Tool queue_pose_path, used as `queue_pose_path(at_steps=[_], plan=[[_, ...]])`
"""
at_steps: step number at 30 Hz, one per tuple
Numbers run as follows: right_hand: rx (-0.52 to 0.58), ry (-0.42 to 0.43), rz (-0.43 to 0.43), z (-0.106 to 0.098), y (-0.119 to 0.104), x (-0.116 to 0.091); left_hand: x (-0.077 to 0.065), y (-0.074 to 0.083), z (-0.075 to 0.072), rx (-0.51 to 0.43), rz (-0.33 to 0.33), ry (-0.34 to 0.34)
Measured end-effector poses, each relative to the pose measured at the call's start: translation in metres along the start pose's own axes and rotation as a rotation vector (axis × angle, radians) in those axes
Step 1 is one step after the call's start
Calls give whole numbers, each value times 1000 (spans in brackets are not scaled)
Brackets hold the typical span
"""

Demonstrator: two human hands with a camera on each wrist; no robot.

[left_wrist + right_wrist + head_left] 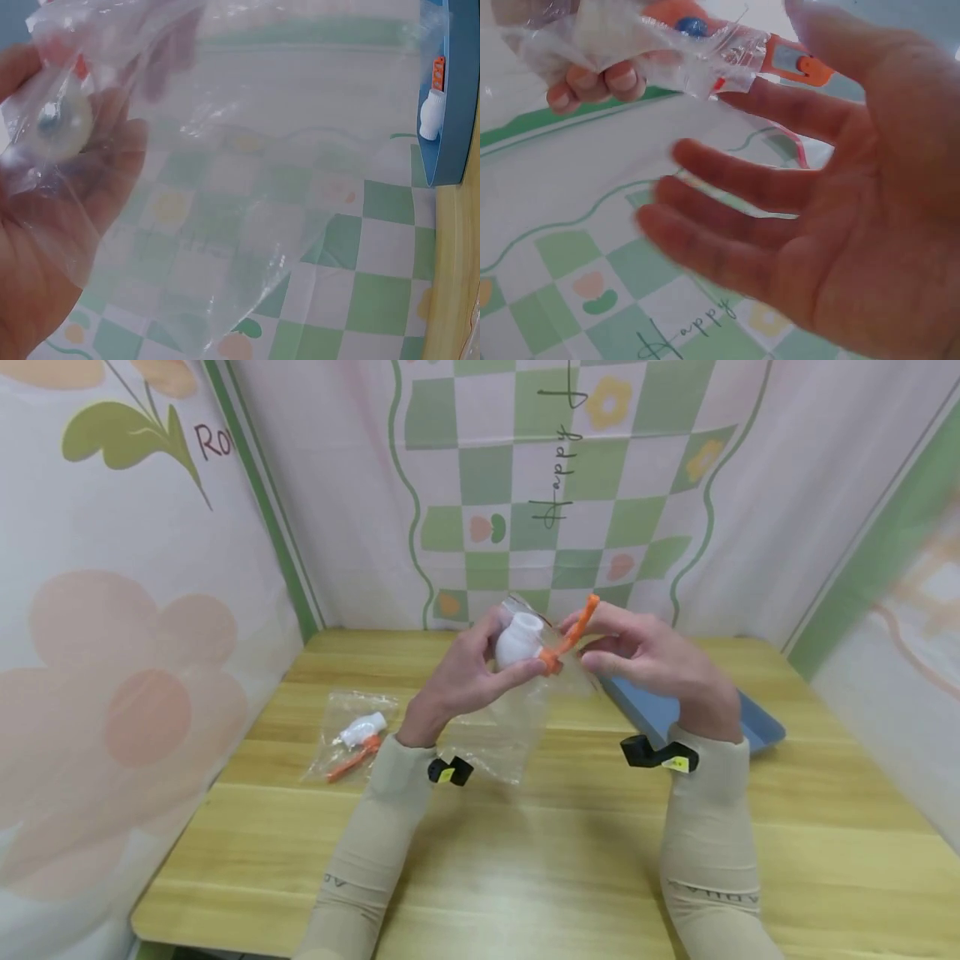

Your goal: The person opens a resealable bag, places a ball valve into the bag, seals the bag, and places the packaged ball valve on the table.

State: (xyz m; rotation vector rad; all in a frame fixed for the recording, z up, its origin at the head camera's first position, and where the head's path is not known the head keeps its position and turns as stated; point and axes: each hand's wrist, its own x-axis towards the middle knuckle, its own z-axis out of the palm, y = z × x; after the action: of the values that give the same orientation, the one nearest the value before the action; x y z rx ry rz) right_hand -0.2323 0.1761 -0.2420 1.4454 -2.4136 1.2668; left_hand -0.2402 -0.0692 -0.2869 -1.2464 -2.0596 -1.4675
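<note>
Head view: left hand [476, 668] grips a white part [517, 645] with an orange strip [580, 627], clear bag [498, 735] about it, above the tabletop [525, 868]. Left wrist view: another white piece [432, 116] lies in the blue tray [459, 105]. Right wrist view: right hand [840, 202] spread, gripping nothing visible; strip protrudes. Advisable: steady the white part, draw the bag off by 1 edge.
</note>
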Motion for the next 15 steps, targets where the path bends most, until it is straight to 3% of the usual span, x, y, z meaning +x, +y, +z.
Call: queue_pose_path(at_steps=[3, 6, 10, 15], plan=[[-43, -143, 84, -3, 4, -3, 1, -1, 0, -8, 2, 25], [-28, -206, 102, -3, 6, -3, 1, -2, -1, -11, 4, 46], [9, -149, 58, -2, 7, -2, 2, -3, -2, 20, 0, 77], [34, -11, -4, -3, 7, -2, 2, 5, -2, 55, -60, 98]])
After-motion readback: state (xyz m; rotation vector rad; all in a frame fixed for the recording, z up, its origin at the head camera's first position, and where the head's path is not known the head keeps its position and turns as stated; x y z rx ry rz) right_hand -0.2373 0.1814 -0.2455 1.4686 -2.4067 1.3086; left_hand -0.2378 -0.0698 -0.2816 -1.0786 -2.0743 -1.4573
